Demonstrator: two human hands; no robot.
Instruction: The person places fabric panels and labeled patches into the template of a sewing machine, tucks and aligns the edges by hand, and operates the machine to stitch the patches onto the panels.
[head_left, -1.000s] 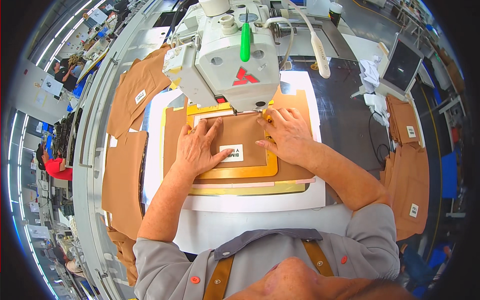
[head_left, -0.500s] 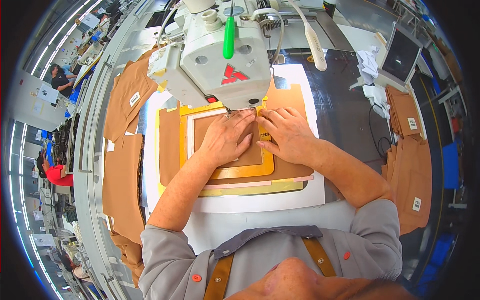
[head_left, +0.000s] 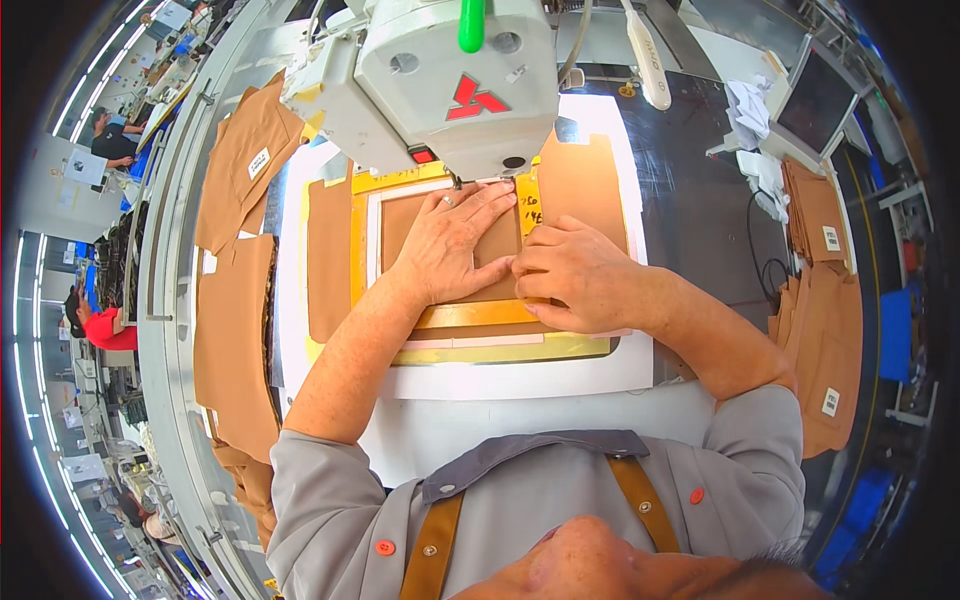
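Note:
My left hand [head_left: 445, 245] lies flat, fingers stretched and apart, on a brown fabric piece [head_left: 402, 222] inside a yellow frame [head_left: 460, 316]. A ring shows on one finger. Its fingertips reach close under the needle area of a grey-white sewing machine [head_left: 440, 100]. My right hand [head_left: 580, 275] is closed, its fingers bent together over the frame's right side near the lower corner; what they pinch, if anything, is hidden. White strips [head_left: 374, 235] run along the fabric's left and far edges. More brown fabric [head_left: 330, 255] extends beyond the frame, over a white sheet [head_left: 480, 382].
Stacks of brown fabric pieces with white labels lie at the left [head_left: 232, 340] and the right [head_left: 818, 360]. A white handheld device [head_left: 648, 65] hangs right of the machine. Crumpled white cloth [head_left: 745, 110] sits beside a monitor [head_left: 815, 100]. People work far left.
My right hand has drawn back toward me along the frame's right side, and its fingers have curled in. My left hand stays flat on the fabric. The view has shifted slightly.

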